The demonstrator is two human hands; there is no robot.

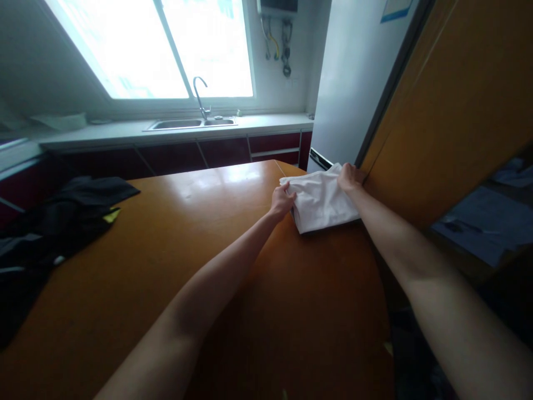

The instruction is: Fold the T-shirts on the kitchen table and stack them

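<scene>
A folded white cloth, seemingly a garment (322,203), lies at the far right end of the brown wooden table (208,239). Dark material shows along its lower edge. My left hand (283,200) grips its left edge, thumb on top and fingers curled round. At the cloth's upper right corner, my right hand (350,176) is closed on the fabric. Both arms stretch far forward over the tabletop.
Dark clothes (54,222) are heaped at the table's left edge. Beyond the table run a counter with a sink (179,124) and a tap (200,97). A refrigerator (350,78) and a wooden panel (449,111) stand close on the right.
</scene>
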